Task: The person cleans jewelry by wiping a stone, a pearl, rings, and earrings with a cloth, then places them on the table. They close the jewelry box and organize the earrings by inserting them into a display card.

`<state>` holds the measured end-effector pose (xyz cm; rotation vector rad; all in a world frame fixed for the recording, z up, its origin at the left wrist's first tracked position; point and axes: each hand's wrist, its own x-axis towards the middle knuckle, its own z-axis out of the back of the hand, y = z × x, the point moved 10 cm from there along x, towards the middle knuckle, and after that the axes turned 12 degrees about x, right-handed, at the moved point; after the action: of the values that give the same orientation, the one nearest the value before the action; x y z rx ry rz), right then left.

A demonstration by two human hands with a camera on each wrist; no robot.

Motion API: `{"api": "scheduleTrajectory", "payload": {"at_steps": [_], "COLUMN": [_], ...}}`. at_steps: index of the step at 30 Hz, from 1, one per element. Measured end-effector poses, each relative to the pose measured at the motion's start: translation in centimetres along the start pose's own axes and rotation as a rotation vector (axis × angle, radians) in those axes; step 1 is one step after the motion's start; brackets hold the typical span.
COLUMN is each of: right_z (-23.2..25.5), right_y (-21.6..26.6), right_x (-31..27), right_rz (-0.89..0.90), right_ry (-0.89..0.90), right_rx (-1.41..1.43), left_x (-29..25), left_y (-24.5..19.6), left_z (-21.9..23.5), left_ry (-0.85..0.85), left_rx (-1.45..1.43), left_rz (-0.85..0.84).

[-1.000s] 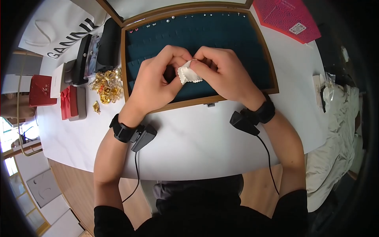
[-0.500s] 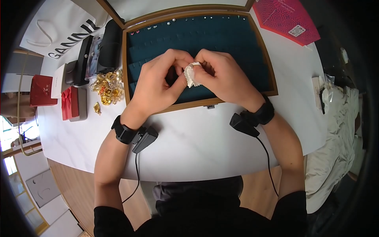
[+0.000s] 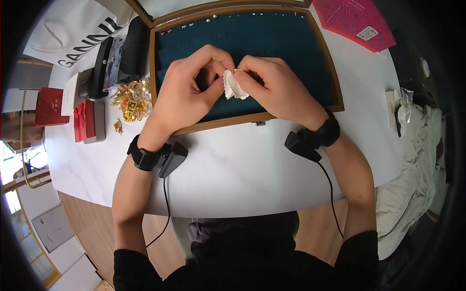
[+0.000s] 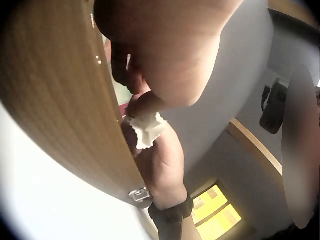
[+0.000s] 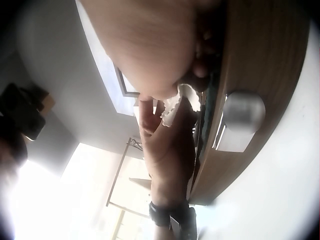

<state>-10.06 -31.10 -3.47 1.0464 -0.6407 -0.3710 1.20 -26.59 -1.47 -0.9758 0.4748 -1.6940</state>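
Both hands meet over the front half of a wooden display case (image 3: 223, 123) lined in dark teal, its lid raised. Between their fingertips is a cream-white, petal-like piece (image 3: 237, 91) with a scalloped edge, showing as two lobes in the head view. The left hand (image 3: 191, 89) pinches it from the left with curled index finger and thumb. From the other side, the right hand (image 3: 279, 89) pinches its top edge, the thumb laid along it. In the right wrist view the same white piece (image 5: 172, 111) hangs below the fingers, which partly hide it.
Small earrings (image 3: 208, 21) line the case's back row. Left of the case lie a gold jewellery pile (image 3: 130, 102), one loose gold piece (image 3: 118, 126), a red bowed box (image 3: 83, 121) and black cases (image 3: 136, 51). A pink packet (image 3: 354, 22) lies at the back right.
The white piece has turned between the fingers, from a broad face to an edge-on fold to two spread lobes. The left hand has shifted slightly away from the body.
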Motion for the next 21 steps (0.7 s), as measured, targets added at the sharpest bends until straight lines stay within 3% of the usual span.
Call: {"api": "scheduleTrajectory", "payload": {"at_steps": [6, 10, 12, 14, 17, 19, 21], "right_z": [0.2, 0.2, 0.0, -0.2, -0.3, -0.4, -0.3], "right_y": [0.1, -0.2, 0.1, -0.1, -0.3, -0.2, -0.3], "right_x": [0.0, 0.0, 0.1, 0.0, -0.1, 0.0, -0.1], "right_rz": [-0.053, -0.071, -0.017, -0.031, -0.037, -0.028, -0.042], "right_ry": [-0.009, -0.014, -0.015, 0.005, 0.025, 0.027, 0.033], "right_rx": [0.016, 0.018, 0.017, 0.014, -0.002, -0.007, -0.012], "left_x": [0.3, -1.3, -2.7, -3.8, -4.4, -4.9, -5.1], "left_y": [-0.5, 1.0, 3.0, 5.7, 8.3, 9.5, 9.8], "left_z": [3.2, 9.7, 13.7, 15.9, 16.4, 16.3, 16.4], "left_ry": [0.096, 0.332, 0.312, 0.287, 0.32, 0.373, 0.365], "left_rx": [0.27, 0.488, 0.762, 0.823, 0.819, 0.894, 0.888], "left_rz": [0.068, 0.248, 0.42, 0.477, 0.524, 0.683, 0.706]}}
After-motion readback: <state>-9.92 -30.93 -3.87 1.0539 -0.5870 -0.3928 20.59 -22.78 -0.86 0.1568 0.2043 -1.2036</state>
